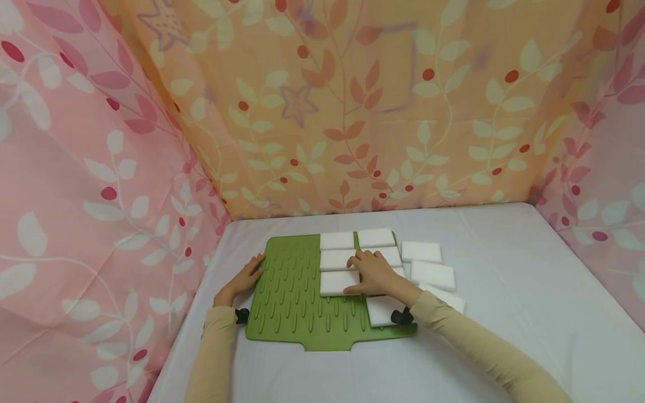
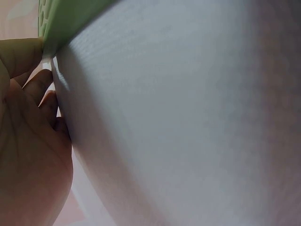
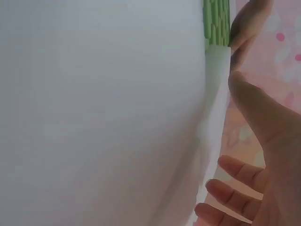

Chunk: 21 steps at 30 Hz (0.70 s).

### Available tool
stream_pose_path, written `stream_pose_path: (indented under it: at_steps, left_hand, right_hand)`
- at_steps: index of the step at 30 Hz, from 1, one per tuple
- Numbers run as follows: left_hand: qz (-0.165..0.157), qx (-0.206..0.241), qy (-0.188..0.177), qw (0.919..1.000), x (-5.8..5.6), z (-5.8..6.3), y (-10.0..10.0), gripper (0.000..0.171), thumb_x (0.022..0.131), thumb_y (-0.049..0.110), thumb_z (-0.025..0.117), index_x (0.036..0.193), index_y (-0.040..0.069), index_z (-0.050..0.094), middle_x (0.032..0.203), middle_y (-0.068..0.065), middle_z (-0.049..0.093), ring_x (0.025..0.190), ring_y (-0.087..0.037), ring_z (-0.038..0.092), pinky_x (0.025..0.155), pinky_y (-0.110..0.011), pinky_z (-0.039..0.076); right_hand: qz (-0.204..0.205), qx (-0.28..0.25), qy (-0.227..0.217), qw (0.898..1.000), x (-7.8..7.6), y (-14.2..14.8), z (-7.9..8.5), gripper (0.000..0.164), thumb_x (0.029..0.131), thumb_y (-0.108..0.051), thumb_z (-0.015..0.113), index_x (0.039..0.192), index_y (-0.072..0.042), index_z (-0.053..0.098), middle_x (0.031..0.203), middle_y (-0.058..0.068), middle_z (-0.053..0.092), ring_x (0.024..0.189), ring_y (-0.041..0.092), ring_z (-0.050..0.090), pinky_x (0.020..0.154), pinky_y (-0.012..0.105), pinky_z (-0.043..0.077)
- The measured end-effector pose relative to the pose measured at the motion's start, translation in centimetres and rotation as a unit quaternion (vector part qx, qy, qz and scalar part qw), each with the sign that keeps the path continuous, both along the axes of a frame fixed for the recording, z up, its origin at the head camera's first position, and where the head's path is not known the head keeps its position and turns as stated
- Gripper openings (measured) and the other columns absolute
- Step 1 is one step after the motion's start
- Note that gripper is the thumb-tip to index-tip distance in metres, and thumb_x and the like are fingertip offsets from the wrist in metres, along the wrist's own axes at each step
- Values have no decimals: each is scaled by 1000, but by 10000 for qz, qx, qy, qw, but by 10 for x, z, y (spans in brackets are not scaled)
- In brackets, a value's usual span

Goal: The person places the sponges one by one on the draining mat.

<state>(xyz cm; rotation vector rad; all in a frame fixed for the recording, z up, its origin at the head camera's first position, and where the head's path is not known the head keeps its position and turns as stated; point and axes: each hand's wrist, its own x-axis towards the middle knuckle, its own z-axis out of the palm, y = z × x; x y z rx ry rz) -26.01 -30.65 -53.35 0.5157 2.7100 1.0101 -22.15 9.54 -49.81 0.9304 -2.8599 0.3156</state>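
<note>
Clearly, left hand [image 1: 244,278] touches green mat [image 1: 288,302] at its bare left edge

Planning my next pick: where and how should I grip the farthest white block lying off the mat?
Probably pinch the right end of that white block, coming from the right: it lies flat, with that end facing the cloth, while the green mat is near its left.

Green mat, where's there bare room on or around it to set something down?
On the mat, the left half is bare, between the left hand and the white blocks. The table is free before the mat, between the sleeves, and right of the loose blocks. Crowded: the mat's right half, with blocks and the right hand.
</note>
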Motion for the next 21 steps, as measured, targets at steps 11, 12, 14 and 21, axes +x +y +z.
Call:
stream_pose_path:
  at_steps: [11, 12, 14, 21]
  left_hand:
    - [-28, 36, -76, 10000, -1, 1, -1, 53, 100, 7, 38, 146, -6, 16, 150, -30, 8, 138, -47, -1, 109, -61, -1]
    - [-26, 28, -81, 10000, -1, 1, -1, 53, 100, 8, 38, 146, -6, 16, 150, -30, 8, 138, -47, -1, 109, -61, -1]
    - [-28, 11, -80, 10000, -1, 0, -1, 53, 100, 9, 38, 146, -6, 15, 150, -30, 8, 138, -47, -1, 109, -61, -1]
    - [-23, 79, -68, 9999, -1, -1, -1, 53, 100, 10, 39, 146, -5, 16, 150, -30, 8, 138, -47, -1, 109, -61, -1]
  right_hand:
    - [22, -533, 11, 9986, -4, 28, 14, 64, 71, -61, 69, 116, -17, 62, 104, 2, 59, 92, 23, 55, 80, 47, 41]
    - [21, -584, -1, 9983, -5, 31, 14, 63, 71, -60, 70, 117, -17, 62, 105, 3, 59, 93, 23, 55, 81, 47, 41]
    - [1, -655, -45, 9978, -6, 38, 16, 63, 72, -58, 70, 119, -16, 61, 107, 3, 59, 94, 24, 55, 81, 48, 41]
    - [-107, -771, -171, 9968, -12, 62, 16, 65, 73, -58, 69, 123, -18, 60, 113, 2, 58, 101, 25, 56, 82, 50, 42]
